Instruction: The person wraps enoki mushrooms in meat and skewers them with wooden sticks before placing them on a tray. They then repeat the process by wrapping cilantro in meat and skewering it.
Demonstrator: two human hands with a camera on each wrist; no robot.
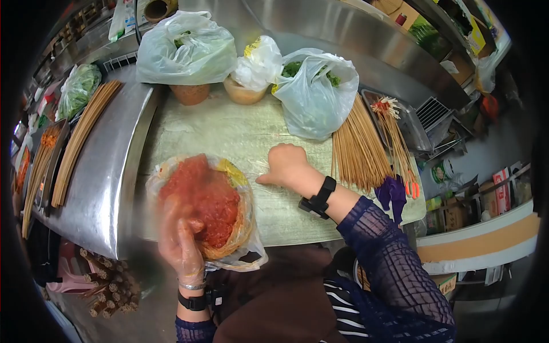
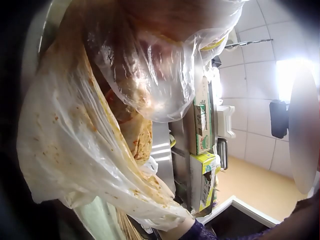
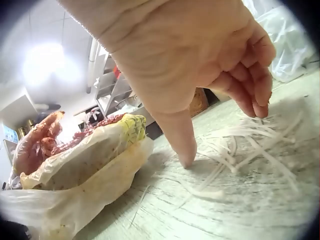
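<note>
Left grip [image 1: 183,246]: at the red meat [image 1: 220,208], blurred; cannot tell if closed
Right grip [image 1: 289,166]: thumb and fingers apart, above white strands [image 3: 250,137]
Red meat: in the plastic bag [image 1: 250,248], on the desk [image 1: 191,128]
White strands: on the desk

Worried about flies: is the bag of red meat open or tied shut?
Open: the plastic bag has its mouth spread, and the red meat shows uncovered.
</note>
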